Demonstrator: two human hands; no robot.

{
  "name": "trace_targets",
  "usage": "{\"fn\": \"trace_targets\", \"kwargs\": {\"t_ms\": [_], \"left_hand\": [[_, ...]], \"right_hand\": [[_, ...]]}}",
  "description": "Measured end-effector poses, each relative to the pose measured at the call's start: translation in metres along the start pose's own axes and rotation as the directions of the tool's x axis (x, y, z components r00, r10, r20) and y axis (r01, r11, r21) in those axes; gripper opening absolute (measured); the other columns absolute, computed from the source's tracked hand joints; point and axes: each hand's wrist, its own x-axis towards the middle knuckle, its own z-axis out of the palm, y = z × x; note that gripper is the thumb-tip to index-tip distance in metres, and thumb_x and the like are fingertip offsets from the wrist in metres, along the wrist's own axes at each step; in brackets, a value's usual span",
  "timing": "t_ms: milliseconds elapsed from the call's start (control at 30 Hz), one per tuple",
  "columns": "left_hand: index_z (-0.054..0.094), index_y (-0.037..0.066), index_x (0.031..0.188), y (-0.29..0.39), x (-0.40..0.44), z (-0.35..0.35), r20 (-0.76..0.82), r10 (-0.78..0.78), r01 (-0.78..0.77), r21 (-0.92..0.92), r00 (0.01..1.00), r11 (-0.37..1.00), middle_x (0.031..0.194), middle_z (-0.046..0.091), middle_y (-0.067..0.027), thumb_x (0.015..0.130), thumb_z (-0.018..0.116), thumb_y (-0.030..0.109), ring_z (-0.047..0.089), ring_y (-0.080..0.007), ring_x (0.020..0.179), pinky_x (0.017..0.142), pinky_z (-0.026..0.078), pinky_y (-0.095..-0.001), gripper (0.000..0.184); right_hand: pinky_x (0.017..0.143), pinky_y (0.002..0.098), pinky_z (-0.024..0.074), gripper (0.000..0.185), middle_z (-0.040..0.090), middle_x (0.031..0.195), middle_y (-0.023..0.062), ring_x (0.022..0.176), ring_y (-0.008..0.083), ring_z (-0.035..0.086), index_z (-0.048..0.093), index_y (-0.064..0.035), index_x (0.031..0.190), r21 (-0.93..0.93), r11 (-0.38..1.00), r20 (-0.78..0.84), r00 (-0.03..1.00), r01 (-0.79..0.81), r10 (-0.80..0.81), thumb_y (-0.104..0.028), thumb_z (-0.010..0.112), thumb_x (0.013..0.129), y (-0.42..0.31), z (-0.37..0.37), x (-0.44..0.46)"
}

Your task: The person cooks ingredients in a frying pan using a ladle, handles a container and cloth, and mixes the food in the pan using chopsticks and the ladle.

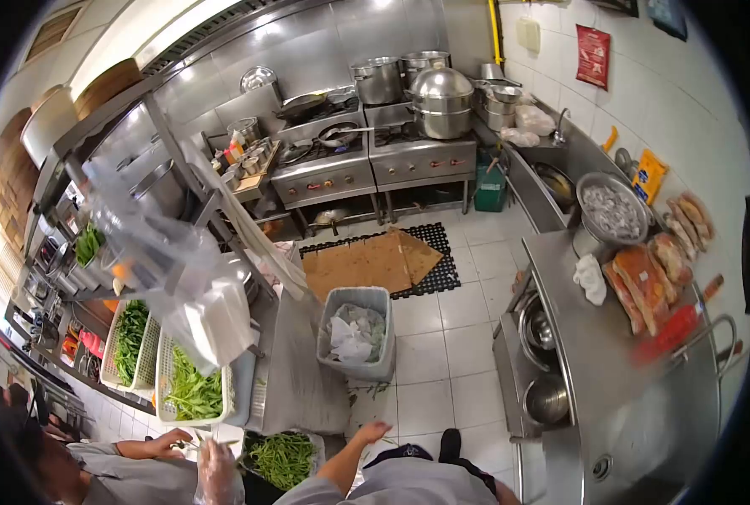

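My left hand (372, 433) reaches out over the tiled floor, left of my body. Its fingers look stretched out, and I make out nothing held in them. A thin green bit shows by the fingertips. Beside that forearm stands a basket of green stems (280, 459). My right hand is out of view; only a little of that arm shows at the bottom edge. At the lower left, a co-worker has one bare hand (169, 443) and one hand in a clear plastic glove (216, 468) near the greens.
A grey bin (333, 364) lined with plastic stands ahead. Leafy greens (194, 387) fill white baskets at left. Cardboard (358, 268) lies on a black mat before the stoves (324, 181). At right, a steel counter (560, 324) bears meat (636, 282), a pot (612, 215) and a red blurred object (668, 335).
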Motion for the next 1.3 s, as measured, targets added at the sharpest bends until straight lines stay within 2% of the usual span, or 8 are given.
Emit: {"fn": "trace_targets", "kwargs": {"t_ms": [67, 200, 367, 667, 1033, 1133, 1233, 1300], "left_hand": [[0.063, 0.005, 0.118, -0.063, 0.001, 0.032, -0.012, -0.111, 0.112, 0.008, 0.994, 0.994, 0.097, 0.068, -0.0107, 0.082, 0.056, 0.062, 0.063, -0.0207, 0.091, 0.079, 0.051, -0.0369, 0.067], [0.062, 0.006, 0.118, 0.012, 0.032, 0.008, 0.011, -0.140, 0.139, -0.182, 0.990, 0.973, 0.099, 0.068, -0.0103, 0.083, 0.055, 0.060, 0.063, -0.0207, 0.092, 0.080, 0.051, -0.0373, 0.065], [0.062, 0.007, 0.118, 0.056, 0.095, -0.054, 0.069, -0.188, 0.200, -0.400, 0.980, 0.894, 0.101, 0.067, -0.0097, 0.085, 0.055, 0.056, 0.062, -0.0207, 0.095, 0.081, 0.051, -0.0379, 0.060], [0.060, 0.009, 0.119, 0.125, 0.149, -0.134, 0.288, -0.262, 0.389, -0.715, 0.921, 0.581, 0.106, 0.066, -0.0085, 0.088, 0.053, 0.050, 0.061, -0.0206, 0.100, 0.083, 0.051, -0.0391, 0.052], [0.059, 0.012, 0.121, 0.249, 0.305, -0.271, 0.357, -0.271, 0.407, -0.900, 0.894, 0.157, 0.111, 0.064, -0.0073, 0.092, 0.052, 0.042, 0.059, -0.0206, 0.105, 0.085, 0.051, -0.0403, 0.043], [0.057, 0.012, 0.121, 0.280, 0.304, -0.325, 0.219, -0.045, 0.223, -0.966, 0.975, 0.132, 0.104, 0.065, -0.0054, 0.095, 0.051, 0.029, 0.062, -0.0165, 0.096, 0.081, 0.051, -0.0338, 0.032], [0.057, 0.010, 0.115, 0.327, 0.323, -0.372, 0.094, -0.289, 0.166, -0.958, 0.953, 0.235, 0.100, 0.065, -0.0035, 0.092, 0.059, 0.019, 0.063, -0.0149, 0.091, 0.080, 0.051, -0.0299, 0.024], [0.058, 0.010, 0.112, 0.331, 0.344, -0.374, 0.045, -0.264, 0.064, -0.996, 0.963, 0.063, 0.100, 0.065, -0.0029, 0.091, 0.060, 0.019, 0.063, -0.0150, 0.088, 0.078, 0.051, -0.0299, 0.023]], "right_hand": [[0.075, 0.0326, 0.0541, 0.039, 0.065, 0.102, 0.0033, 0.088, 0.0123, 0.064, 0.061, -0.0109, 0.114, -0.303, 0.914, -0.292, 0.940, -0.268, 0.179, -0.037, 0.066, 0.086, -0.062, -0.025, 0.044], [0.070, 0.0393, 0.0551, 0.038, 0.063, 0.106, 0.0089, 0.085, 0.0251, 0.066, 0.052, -0.0064, 0.121, -0.150, 0.916, -0.053, 0.922, 0.372, -0.383, -0.026, 0.061, 0.090, -0.297, 0.043, 0.049], [0.071, 0.0387, 0.0553, 0.031, 0.065, 0.105, 0.0097, 0.086, 0.0235, 0.067, 0.053, -0.0056, 0.117, -0.418, 0.754, -0.085, 0.805, 0.506, -0.587, -0.025, 0.057, 0.093, -0.463, 0.071, 0.116], [0.079, 0.0416, 0.0495, 0.044, 0.065, 0.108, 0.0093, 0.095, 0.0284, 0.061, 0.058, -0.0088, 0.121, -0.439, 0.895, -0.294, 0.929, 0.078, -0.225, -0.039, 0.060, 0.088, -0.477, 0.059, 0.139], [0.085, 0.0414, 0.0477, 0.037, 0.065, 0.109, 0.0154, 0.097, 0.0297, 0.061, 0.064, -0.0114, 0.112, -0.966, -0.250, 0.115, 0.976, 0.066, -0.187, -0.038, 0.054, 0.089, -0.709, -0.057, 0.349], [0.082, 0.0426, 0.0501, 0.037, 0.066, 0.102, 0.0191, 0.095, 0.0302, 0.062, 0.068, -0.0062, 0.096, -0.958, 0.053, -0.286, 0.952, -0.282, -0.106, -0.038, 0.054, 0.083, -0.877, 0.021, 0.413], [0.080, 0.0430, 0.0509, 0.038, 0.067, 0.101, 0.0180, 0.088, 0.0335, 0.064, 0.066, -0.0026, 0.101, -0.936, -0.263, 0.348, 0.706, 0.233, -0.616, -0.034, 0.059, 0.080, -1.051, 0.145, 0.442], [0.081, 0.0363, 0.0508, 0.044, 0.067, 0.102, 0.0149, 0.091, 0.0265, 0.065, 0.057, -0.0028, 0.118, -0.940, -0.048, 0.287, 0.707, 0.337, -0.646, -0.024, 0.067, 0.080, -1.157, 0.239, 0.453]]}}
